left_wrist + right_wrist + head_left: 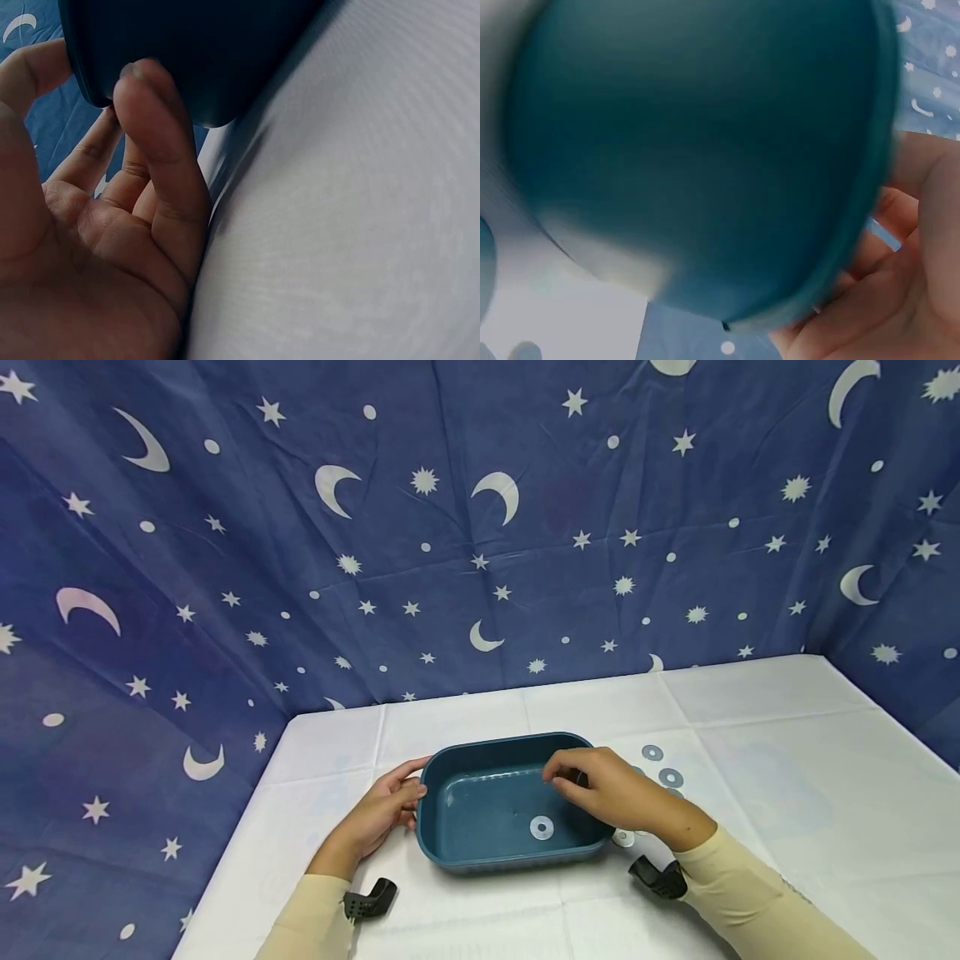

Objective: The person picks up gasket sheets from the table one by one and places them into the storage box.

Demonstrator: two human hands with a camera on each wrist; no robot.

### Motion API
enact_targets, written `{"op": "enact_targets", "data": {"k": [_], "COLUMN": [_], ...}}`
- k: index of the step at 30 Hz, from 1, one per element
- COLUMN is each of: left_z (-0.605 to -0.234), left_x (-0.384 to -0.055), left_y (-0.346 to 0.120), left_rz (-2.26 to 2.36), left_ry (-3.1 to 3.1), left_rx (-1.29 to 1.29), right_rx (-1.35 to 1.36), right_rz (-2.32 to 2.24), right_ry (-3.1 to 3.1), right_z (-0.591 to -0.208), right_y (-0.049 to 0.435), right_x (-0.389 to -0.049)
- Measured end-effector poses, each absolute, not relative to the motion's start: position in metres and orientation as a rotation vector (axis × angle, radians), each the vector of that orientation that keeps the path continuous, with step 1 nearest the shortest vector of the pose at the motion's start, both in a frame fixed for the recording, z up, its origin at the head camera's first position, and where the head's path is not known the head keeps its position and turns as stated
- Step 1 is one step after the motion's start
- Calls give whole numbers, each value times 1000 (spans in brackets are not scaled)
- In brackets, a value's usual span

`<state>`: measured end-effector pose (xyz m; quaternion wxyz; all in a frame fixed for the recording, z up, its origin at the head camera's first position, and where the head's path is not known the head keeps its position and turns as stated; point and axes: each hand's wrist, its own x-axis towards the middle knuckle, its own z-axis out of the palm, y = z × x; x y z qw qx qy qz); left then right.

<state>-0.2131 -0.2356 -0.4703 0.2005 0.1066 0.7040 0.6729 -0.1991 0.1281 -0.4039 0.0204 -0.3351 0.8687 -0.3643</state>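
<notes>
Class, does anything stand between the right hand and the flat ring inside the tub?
Nothing visible does: in the head view, only open space inside the tub separates the right hand from the flat ring.

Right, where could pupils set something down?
The widest bare white cloth lies right of the flat rings, toward the blue curtain. Narrower strips lie behind the teal tray and in front, between the black wrist pieces. Crowded: the tray's right end, under the right hand, with rings beside; the left hand holds the left end.
</notes>
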Motion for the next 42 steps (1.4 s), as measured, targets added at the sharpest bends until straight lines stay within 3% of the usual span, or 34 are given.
{"op": "enact_targets", "data": {"k": [21, 42], "left_z": [-472, -473], "left_x": [-212, -212], "left_y": [-235, -235], "left_rz": [1887, 1893], "left_ry": [1967, 1970], "left_rx": [286, 279], "right_rx": [-590, -422], "right_rz": [-1148, -957], "right_ry": [2901, 2987], "right_z": [-407, -420], "right_y": [173, 214], "right_x": [-224, -242]}}
